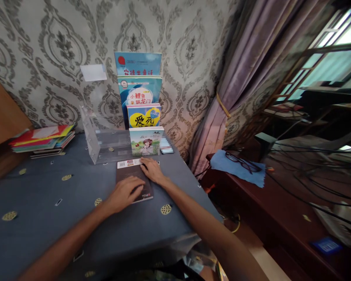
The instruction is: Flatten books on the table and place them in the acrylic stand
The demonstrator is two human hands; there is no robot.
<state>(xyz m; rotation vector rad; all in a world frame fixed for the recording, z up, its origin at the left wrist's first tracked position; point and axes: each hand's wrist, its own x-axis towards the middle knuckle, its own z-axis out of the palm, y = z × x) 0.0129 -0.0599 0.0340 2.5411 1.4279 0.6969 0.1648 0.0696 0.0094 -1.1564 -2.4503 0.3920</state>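
A dark book [131, 175] with a white strip and a barcode along its far edge lies on the patterned blue-grey tablecloth [84, 191]. My left hand [125, 192] rests on its cover, the thumb apart from the fingers. At the book's far right corner, my right hand [152, 170] touches it with outstretched fingers. Just beyond stands a clear acrylic display rack [91, 136]. Its right side holds a column of books in tiers: a green picture-cover book [146, 145] in front, a blue-and-yellow book [143, 117], a carp-title book [140, 91] and a light blue book [139, 62] at the back.
A pile of colourful books and folders [46, 138] lies at the left. A phone-like item [167, 150] sits right of the rack. A tied purple curtain [219, 101] hangs by the wall. Glasses [242, 162] on a blue cloth [222, 162] and loose cables occupy the red-brown desk [251, 199].
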